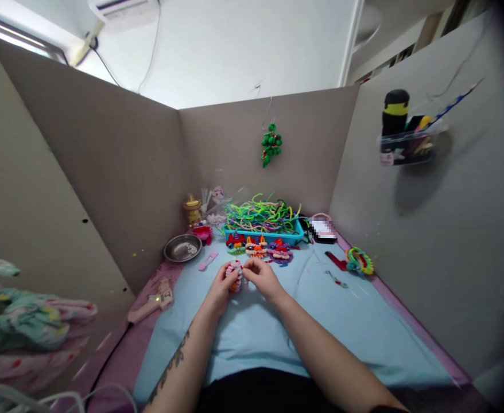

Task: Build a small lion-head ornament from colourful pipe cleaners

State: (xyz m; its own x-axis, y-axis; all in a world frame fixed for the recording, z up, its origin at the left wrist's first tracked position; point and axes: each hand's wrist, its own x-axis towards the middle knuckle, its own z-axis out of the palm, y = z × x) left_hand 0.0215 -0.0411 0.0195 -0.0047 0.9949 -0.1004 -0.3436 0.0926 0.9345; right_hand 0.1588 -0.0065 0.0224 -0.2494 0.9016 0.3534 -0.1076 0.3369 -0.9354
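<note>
Near the middle of the blue-covered table (pixel 321 321), a small pink, white and orange braided craft piece (pixel 237 277) is held between both hands. My left hand (pixel 223 285) grips its left side, thumb on the front. At its upper right edge, my right hand (pixel 261 276) pinches with thumb and forefinger; the exact spot is partly covered by the fingers. Just beyond the hands stand finished-looking braided figures: a red and blue one (pixel 235 240), an orange and white one (pixel 256 247) and a purple and red one (pixel 280 250).
A blue tray (pixel 269 236) heaped with colourful cords (pixel 263 215) stands at the back. To the left are a metal bowl (pixel 183 248), a pink clip (pixel 208 261) and a corded pink glue gun (pixel 151 307). Coiled bright cords (pixel 359 261) and a phone (pixel 323 228) lie right.
</note>
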